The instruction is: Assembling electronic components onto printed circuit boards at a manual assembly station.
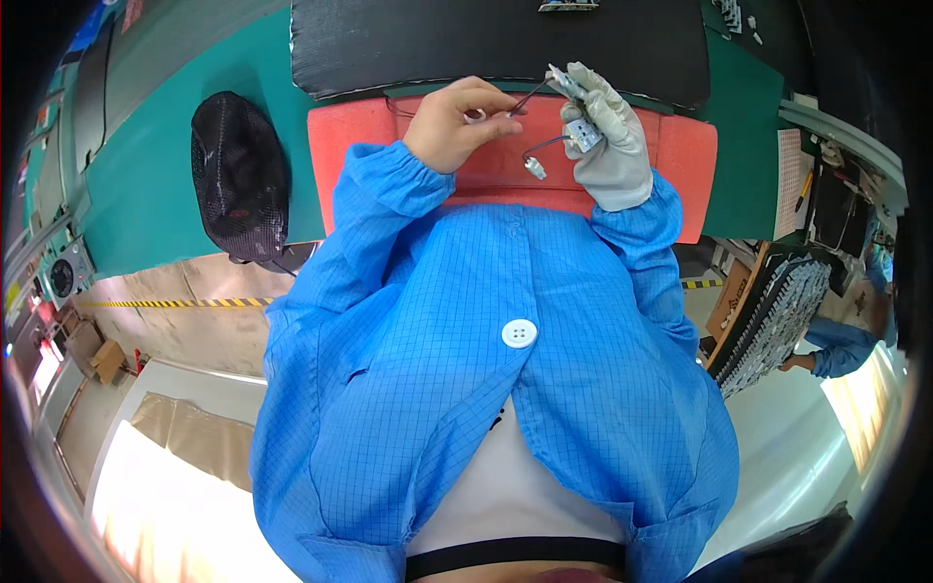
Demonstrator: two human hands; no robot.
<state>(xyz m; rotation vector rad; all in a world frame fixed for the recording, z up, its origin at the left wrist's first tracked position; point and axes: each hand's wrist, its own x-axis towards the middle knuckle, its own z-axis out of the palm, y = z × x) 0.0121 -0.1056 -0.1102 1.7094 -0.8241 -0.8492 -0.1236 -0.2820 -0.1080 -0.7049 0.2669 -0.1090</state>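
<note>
Bare and with its fingers pinched together, my left hand [455, 124] holds a thin dark cable [531, 95]. That cable runs right to a small circuit board [569, 85] gripped in my right hand [616, 160], which wears a white glove. A small white-and-silver block [584, 134] also sits in the gloved fingers. From it a short dark wire hangs to the left, ending in a white plug connector [535, 169]. Both hands are raised over a red foam pad [486, 173]. The gloved fingers partly cover the board.
Behind the pad lies a black mat [496, 49] on the green bench [146, 209]. A black mesh bag [240, 175] rests at the left. To the right are a paper sheet [788, 185], a yellow pen [805, 191], and a tray of many metallic parts [777, 316] with another person's hand [799, 362] at it.
</note>
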